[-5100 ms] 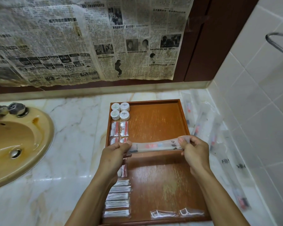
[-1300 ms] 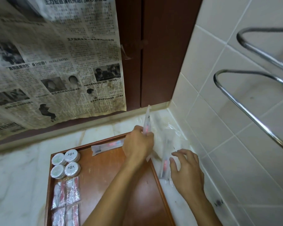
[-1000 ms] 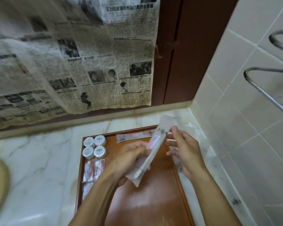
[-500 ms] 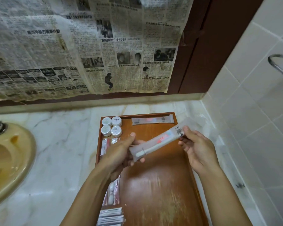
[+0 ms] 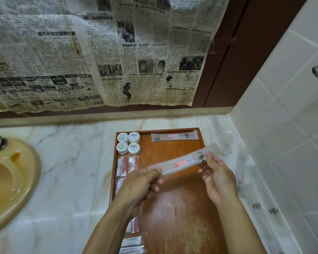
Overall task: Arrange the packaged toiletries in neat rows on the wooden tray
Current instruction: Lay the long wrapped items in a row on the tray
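Marble counter (image 5: 72, 173), newspapered wall (image 5: 99, 52), wooden tray (image 5: 173, 208) by the tiles.
My left hand (image 5: 138, 187) and right hand (image 5: 216, 178) pinch the toothbrush packet (image 5: 184, 162) above the tray, lower and flatter than before; another packet (image 5: 174, 137) lies along the far edge.

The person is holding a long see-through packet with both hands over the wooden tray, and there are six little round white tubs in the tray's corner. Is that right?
Not quite: there are four small round white tubs, not six, in the far left corner of the brown wooden tray. The head view shows them in a two-by-two block. The rest holds: the left hand and right hand both hold the long clear plastic packet over the tray.
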`<state>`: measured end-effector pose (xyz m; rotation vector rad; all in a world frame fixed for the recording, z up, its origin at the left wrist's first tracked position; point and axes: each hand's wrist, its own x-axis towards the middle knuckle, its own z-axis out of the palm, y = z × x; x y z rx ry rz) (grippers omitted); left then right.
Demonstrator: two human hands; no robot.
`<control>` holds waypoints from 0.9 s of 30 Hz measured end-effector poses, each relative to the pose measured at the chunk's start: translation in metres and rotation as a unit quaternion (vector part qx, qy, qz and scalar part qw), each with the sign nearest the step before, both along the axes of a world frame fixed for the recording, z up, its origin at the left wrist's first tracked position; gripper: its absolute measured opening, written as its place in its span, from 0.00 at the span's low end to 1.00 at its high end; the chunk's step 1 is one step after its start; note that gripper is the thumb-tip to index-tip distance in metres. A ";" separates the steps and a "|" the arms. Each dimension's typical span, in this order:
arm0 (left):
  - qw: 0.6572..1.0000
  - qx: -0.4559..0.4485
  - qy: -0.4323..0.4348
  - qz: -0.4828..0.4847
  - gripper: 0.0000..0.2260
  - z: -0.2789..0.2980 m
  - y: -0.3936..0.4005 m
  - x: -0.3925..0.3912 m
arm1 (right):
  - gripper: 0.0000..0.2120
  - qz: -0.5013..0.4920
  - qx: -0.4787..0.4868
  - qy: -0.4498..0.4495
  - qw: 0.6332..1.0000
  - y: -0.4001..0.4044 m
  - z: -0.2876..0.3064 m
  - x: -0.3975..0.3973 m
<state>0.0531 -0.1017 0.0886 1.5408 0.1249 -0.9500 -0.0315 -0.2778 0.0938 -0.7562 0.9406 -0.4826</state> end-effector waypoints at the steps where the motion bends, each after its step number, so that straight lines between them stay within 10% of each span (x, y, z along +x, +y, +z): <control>1: 1.000 -0.003 0.000 0.009 0.07 -0.003 0.000 0.002 | 0.05 0.004 -0.008 0.009 1.000 0.001 -0.001 0.001; 27: 0.981 0.070 -0.129 0.130 0.08 -0.031 0.000 0.022 | 0.04 -0.032 -0.019 0.132 0.991 -0.006 -0.021 0.017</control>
